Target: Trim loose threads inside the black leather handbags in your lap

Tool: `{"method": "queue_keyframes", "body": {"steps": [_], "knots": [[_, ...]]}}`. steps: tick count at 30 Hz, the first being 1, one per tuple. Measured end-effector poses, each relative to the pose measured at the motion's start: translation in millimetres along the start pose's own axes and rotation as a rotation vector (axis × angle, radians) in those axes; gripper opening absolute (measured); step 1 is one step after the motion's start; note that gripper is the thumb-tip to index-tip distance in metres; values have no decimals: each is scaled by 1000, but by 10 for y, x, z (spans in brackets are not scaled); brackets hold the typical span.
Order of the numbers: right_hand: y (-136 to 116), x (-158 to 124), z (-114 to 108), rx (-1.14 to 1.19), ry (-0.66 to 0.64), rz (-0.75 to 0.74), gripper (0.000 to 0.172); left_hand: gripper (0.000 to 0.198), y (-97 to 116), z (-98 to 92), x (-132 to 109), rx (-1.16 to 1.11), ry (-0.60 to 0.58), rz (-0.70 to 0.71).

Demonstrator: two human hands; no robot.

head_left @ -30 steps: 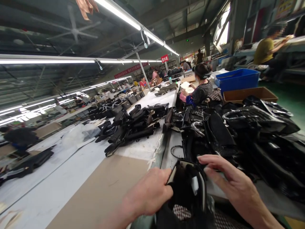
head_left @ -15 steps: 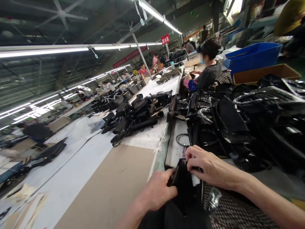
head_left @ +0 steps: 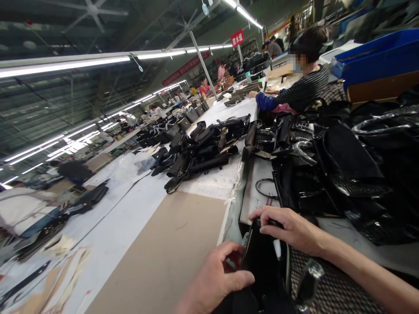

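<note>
A black handbag [head_left: 262,261] lies in front of me at the lower right, its mouth gaping and a woven tweed-like panel [head_left: 330,279] on its right side. My left hand [head_left: 219,274] is curled around the bag's left edge, thumb on the near side and fingertips partly hidden behind the rim. At the far end of the opening, my right hand [head_left: 284,226] pinches the rim between thumb and fingers. A small white tag [head_left: 277,249] shows inside the mouth. Beside the tweed panel is a plastic-wrapped piece [head_left: 309,279].
Black bags with plastic-wrapped handles [head_left: 350,152] are heaped to the right. More black bag pieces [head_left: 203,148] lie on the white table [head_left: 127,213], beyond a beige board [head_left: 170,240]. A co-worker in a striped top [head_left: 307,89] sits ahead near a blue bin [head_left: 376,54].
The view has swung slightly left. My left thumb and fingers have spread wider at the bag's edge; my right hand has moved along the far rim. The co-worker's arm now reaches onto the table.
</note>
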State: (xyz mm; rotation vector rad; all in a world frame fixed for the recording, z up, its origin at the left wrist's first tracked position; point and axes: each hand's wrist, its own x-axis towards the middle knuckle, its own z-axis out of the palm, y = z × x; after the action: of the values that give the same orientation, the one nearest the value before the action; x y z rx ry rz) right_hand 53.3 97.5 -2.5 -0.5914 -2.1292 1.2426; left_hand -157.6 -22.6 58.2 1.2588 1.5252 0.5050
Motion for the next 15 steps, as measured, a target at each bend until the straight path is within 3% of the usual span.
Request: {"method": "queue_keyframes", "body": {"steps": [7,15], "knots": [[19,28,145,-69,68,13,11,18,-68,129,-82,170,192,120],[-56,-49,323,-142,176,62,10,15,23,110,-163,585,191,204]]}}
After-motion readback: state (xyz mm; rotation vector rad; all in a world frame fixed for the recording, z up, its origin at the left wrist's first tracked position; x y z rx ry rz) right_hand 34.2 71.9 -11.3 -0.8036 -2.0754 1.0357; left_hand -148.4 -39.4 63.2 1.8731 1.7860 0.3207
